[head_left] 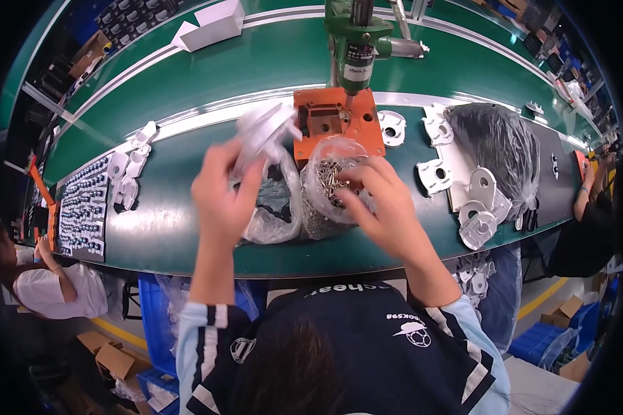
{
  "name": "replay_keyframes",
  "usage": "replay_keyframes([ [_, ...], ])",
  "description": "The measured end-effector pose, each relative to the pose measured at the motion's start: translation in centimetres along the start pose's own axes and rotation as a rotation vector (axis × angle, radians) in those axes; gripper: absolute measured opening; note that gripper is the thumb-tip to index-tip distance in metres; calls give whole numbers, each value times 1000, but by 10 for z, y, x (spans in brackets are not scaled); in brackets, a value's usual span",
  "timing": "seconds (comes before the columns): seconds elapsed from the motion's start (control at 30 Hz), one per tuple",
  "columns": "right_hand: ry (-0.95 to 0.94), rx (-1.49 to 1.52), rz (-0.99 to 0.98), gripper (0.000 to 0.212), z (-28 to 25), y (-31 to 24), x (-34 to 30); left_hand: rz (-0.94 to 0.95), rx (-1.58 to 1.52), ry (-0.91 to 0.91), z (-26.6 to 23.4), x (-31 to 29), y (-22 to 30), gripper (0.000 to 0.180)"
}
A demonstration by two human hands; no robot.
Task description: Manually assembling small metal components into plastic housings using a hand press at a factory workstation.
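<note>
My left hand (225, 190) is closed round a white plastic part (266, 135), raised above the table and smeared by motion. My right hand (381, 200) is over a clear plastic bag (315, 214) full of small metal pins or screws (329, 181). Its thumb and forefinger curl toward each other at the bag's mouth; anything between the tips is too small to make out. Beside that bag, partly behind my left hand, a second clear bag (284, 225) holds dark contents. Just beyond the bags stands a green press (356, 41) with an orange base (363, 131).
White plastic parts (432, 176) and a big dark plastic bag (498, 145) lie to the right. On the left are rows of small parts on a tray (83, 207) and more white pieces (128, 176). Co-workers sit at both ends. A white box (218, 24) stands at the back.
</note>
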State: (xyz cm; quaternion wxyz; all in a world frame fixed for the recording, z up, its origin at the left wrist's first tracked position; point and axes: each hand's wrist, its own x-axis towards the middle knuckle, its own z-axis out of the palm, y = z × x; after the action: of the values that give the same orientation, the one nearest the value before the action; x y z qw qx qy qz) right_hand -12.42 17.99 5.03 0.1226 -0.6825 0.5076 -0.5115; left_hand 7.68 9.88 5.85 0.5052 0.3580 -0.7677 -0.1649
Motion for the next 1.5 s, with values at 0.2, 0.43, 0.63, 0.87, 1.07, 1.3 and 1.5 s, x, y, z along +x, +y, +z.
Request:
replay_keyframes([
  [0.2,-107,-203,-82,16,23,30,-13,259,459,-560,71,52,-66,17],
  [0.43,-184,-204,-47,18,19,31,-13,483,462,-483,109,49,-68,11],
  [0.63,-257,-301,-59,19,18,27,-6,424,432,-737,91,59,-73,21],
  [0.87,-353,-327,-19,12,22,21,5,473,414,-538,89,44,-94,25],
  [1.07,-208,-257,-15,9,24,27,-1,-113,142,-446,38,26,-76,22],
  [1.3,-147,-171,15,10,22,26,0,21,522,-763,42,-29,-95,22],
  [1.5,-72,240,89,8,-4,23,-5,-190,691,-807,44,-26,-84,27],
])
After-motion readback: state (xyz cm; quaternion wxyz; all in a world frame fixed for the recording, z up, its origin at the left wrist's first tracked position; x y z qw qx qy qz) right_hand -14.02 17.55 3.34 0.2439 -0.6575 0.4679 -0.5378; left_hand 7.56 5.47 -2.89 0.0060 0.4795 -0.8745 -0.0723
